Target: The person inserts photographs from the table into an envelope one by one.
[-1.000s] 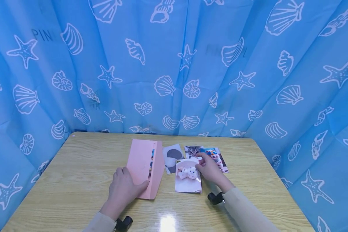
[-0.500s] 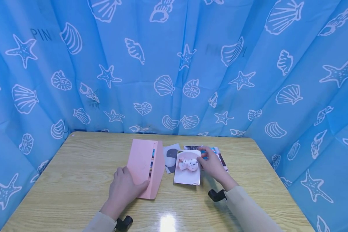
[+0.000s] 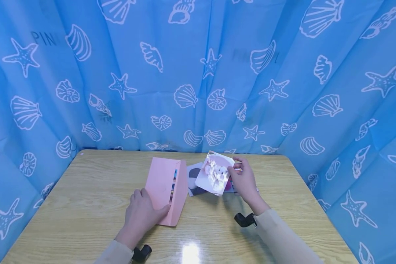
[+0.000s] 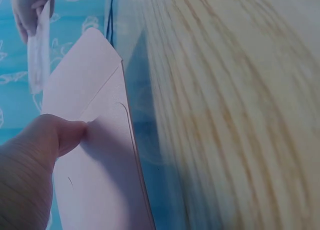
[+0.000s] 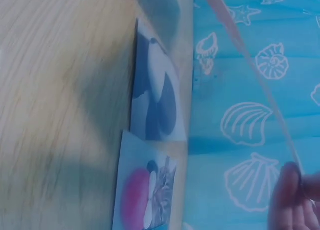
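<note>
The pink envelope (image 3: 160, 179) stands open along its right side, with colourful picture edges (image 3: 172, 187) showing inside. My left hand (image 3: 143, 212) holds its lower left part; in the left wrist view the thumb presses on the envelope (image 4: 100, 175), while the other fingers are hidden there. Between thumb and fingers, my right hand (image 3: 245, 179) pinches a photo (image 3: 211, 174) of small white animals by its right edge. The photo is tilted and raised, with glare across it; the right wrist view shows it edge-on (image 5: 267, 87).
Under the raised photo lie a grey-and-white photo (image 3: 194, 178) and a photo with a pink shape (image 5: 134, 197), partly covered in the head view. Wood-grain table (image 3: 95, 190) surrounds them. A blue seashell curtain (image 3: 198, 73) hangs behind and at both sides.
The right hand has lifted the white-animal photo from the table and carried it away from me, turning it clockwise over the other photos. Left hand and envelope have barely moved.
</note>
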{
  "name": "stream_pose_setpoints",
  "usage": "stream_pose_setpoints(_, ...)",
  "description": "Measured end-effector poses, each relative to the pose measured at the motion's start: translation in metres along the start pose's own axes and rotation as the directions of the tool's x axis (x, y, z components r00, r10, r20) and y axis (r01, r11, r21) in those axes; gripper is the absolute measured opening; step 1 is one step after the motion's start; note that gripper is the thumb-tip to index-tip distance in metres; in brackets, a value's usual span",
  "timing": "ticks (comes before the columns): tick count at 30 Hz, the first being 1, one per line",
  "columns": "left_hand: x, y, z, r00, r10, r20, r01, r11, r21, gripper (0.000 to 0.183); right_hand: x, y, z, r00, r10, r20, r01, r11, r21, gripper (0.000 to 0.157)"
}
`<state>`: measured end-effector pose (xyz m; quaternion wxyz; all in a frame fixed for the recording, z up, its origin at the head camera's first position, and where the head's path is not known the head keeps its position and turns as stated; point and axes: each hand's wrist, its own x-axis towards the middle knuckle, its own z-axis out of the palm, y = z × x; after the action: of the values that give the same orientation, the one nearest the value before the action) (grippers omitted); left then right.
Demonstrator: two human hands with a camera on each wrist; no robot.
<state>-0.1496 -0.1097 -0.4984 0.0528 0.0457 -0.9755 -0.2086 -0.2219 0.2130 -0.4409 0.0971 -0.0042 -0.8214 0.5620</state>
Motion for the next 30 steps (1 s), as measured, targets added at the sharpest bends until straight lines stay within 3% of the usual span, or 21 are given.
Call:
stream_pose_setpoints(15,-0.001,0.006,-0.002,1.000,0.000,0.010,0.000,1.000,0.004,0.106,-0.003,-0.018,0.013,0.989,-0.083,-0.121,0.106,0.973,0.206,0.041)
stream_pose_setpoints(18,-0.002,0.007,-0.002,1.000,0.005,0.014,-0.005,1.000,0.005,0.106,-0.005,-0.021,0.020,0.990,-0.098,-0.100,0.117,0.971,0.208,0.042)
stream_pose_setpoints(23,-0.003,0.011,0.000,1.000,0.007,0.018,-0.007,1.000,-0.002,0.108,-0.021,-0.045,0.031,0.987,-0.131,-0.088,0.142,0.981,0.133,0.039)
stream_pose_setpoints(30,-0.006,0.012,0.000,1.000,0.018,0.006,-0.018,1.000,0.004,0.105,-0.011,-0.021,0.049,0.970,-0.189,-0.150,0.197,0.980,0.040,0.035)
